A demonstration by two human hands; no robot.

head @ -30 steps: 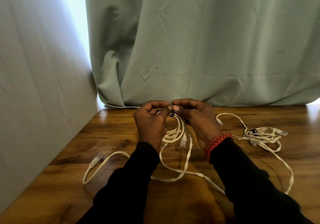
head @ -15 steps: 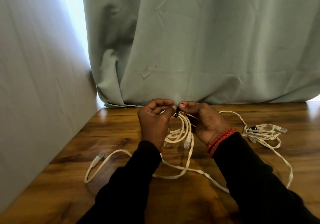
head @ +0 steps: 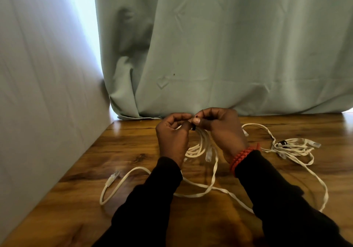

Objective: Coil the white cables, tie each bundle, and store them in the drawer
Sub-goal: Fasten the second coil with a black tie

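Your left hand (head: 172, 134) and right hand (head: 221, 128) meet above the wooden table (head: 133, 147), fingers curled, both pinching a small black tie (head: 193, 128) at the top of a coiled white cable (head: 198, 145). Its loose end trails across the table toward you. A second cable bundle (head: 292, 148) lies to your right, apart from your hands. A pale green curtain (head: 229, 46) hangs behind the table.

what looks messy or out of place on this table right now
The white cable coil with a black tie at the right is loose, strands spilling out, its tail trailing toward the wooden table's near edge. Another white cable end sprawls uncoiled at the left.
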